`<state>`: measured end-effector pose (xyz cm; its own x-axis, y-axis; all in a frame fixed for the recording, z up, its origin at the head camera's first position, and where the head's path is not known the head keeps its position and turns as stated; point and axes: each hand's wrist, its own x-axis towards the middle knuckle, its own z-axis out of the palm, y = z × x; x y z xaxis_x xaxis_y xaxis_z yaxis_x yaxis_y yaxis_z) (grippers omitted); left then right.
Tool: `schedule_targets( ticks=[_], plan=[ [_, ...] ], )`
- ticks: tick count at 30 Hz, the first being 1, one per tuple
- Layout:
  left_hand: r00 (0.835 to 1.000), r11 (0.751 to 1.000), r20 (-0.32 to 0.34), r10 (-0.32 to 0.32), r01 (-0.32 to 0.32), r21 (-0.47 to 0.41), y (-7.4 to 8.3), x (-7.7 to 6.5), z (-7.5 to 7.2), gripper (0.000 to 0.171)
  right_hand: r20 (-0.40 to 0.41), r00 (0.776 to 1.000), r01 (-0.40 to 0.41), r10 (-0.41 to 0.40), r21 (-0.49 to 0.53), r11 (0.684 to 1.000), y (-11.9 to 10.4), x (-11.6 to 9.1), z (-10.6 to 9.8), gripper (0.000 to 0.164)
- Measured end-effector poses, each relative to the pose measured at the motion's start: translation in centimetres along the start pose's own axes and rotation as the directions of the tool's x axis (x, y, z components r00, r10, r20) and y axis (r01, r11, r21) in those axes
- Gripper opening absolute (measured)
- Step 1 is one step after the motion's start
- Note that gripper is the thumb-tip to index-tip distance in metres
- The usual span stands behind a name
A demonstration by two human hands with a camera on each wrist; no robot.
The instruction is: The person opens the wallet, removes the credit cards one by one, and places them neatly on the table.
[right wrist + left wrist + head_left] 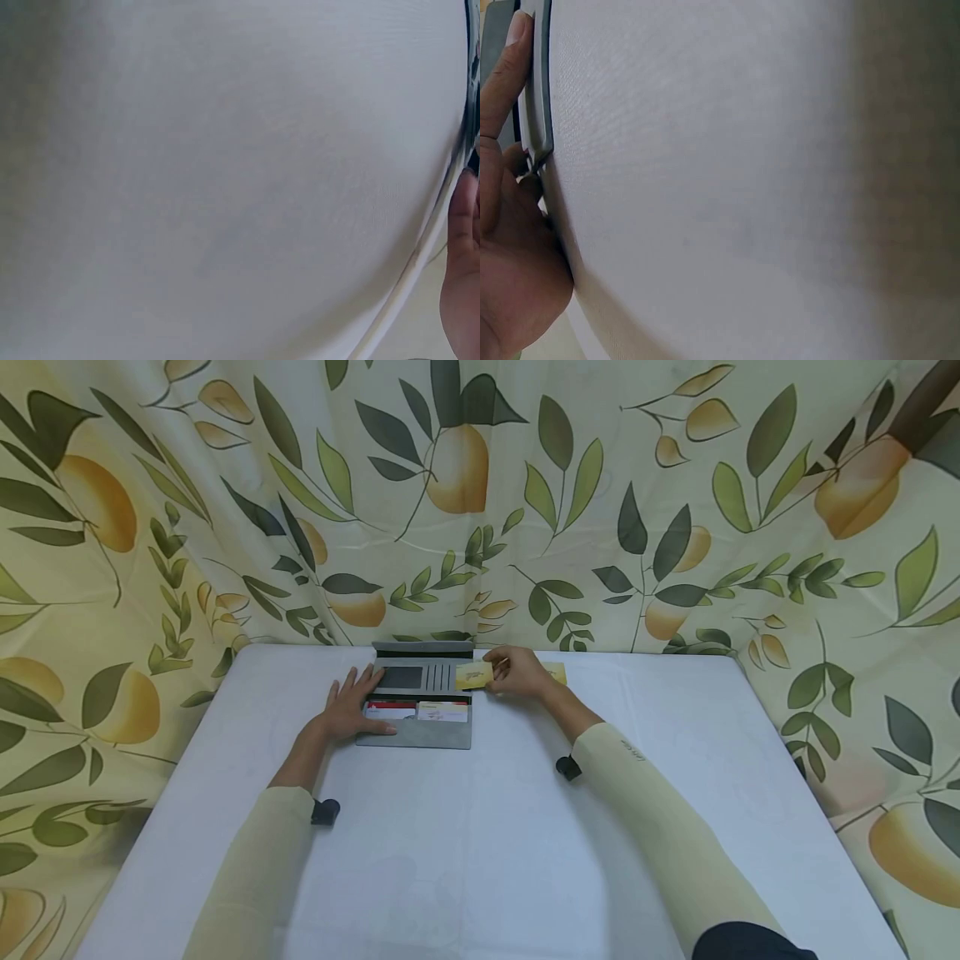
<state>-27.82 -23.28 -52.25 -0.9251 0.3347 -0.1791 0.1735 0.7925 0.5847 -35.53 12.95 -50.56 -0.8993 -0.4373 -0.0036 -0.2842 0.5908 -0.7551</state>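
A grey wallet [423,737] lies unfolded near the table's far edge in the head view. My left hand [347,707] rests on its left side with fingers spread and the thumb along the lower part. The left wrist view shows that thumb [506,67] lying over the wallet's edge. My right hand [521,673] pinches a yellow card [471,677] by its right end, and the card overlaps the slots on the upper panel. Two cards, one with a red top [392,710] and one pale [442,712], sit side by side in the lower panel.
Another yellow card [557,672] lies on the white-covered table [450,843], partly hidden behind my right hand. A curtain [525,527] with a fruit and leaf print stands behind the table and along its sides.
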Motion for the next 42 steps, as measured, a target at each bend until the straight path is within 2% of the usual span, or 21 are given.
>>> schedule_targets(
  ticks=[8, 12, 16, 20, 32, 42],
  plan=[
    [1.0, 1.0, -0.007, 0.007, -0.007, -0.001, -0.2, 0.0, 0.0, 0.122, -0.001, 1.0, 0.007, -0.007, 0.027, 1.0, -0.1, 0.1, 0.2, 0.06],
    [1.0, 1.0, -0.01, 0.014, -0.014, 0.0, -0.2, 0.0, 0.0, 0.123, -0.004, 1.0, 0.006, -0.006, -0.019, 1.0, -0.2, 0.4, 0.4, 0.063],
    [1.0, 1.0, -0.008, 0.01, -0.01, 0.0, -0.2, 0.1, 0.1, 0.123, -0.005, 1.0, 0.02, -0.02, -0.089, 0.996, -0.2, 0.4, 0.5, 0.06],
    [1.0, 1.0, -0.006, 0.007, -0.007, -0.004, 0.0, 0.1, 0.1, 0.122, -0.011, 1.0, 0.014, -0.015, -0.114, 0.993, -0.3, 0.2, 0.2, 0.057],
    [1.0, 1.0, -0.001, -0.02, 0.02, 0.008, 0.0, 0.1, 0.1, 0.121, -0.023, 0.999, -0.03, 0.028, -0.069, 0.997, 0.5, -1.1, -2.1, 0.06],
    [1.0, 1.0, -0.017, 0.003, -0.004, -0.017, 0.1, -0.2, 0.0, 0.123, -0.101, 0.995, -0.009, 0.005, -0.041, 0.999, 2.3, -2.6, -4.1, 0.063]
  ],
)
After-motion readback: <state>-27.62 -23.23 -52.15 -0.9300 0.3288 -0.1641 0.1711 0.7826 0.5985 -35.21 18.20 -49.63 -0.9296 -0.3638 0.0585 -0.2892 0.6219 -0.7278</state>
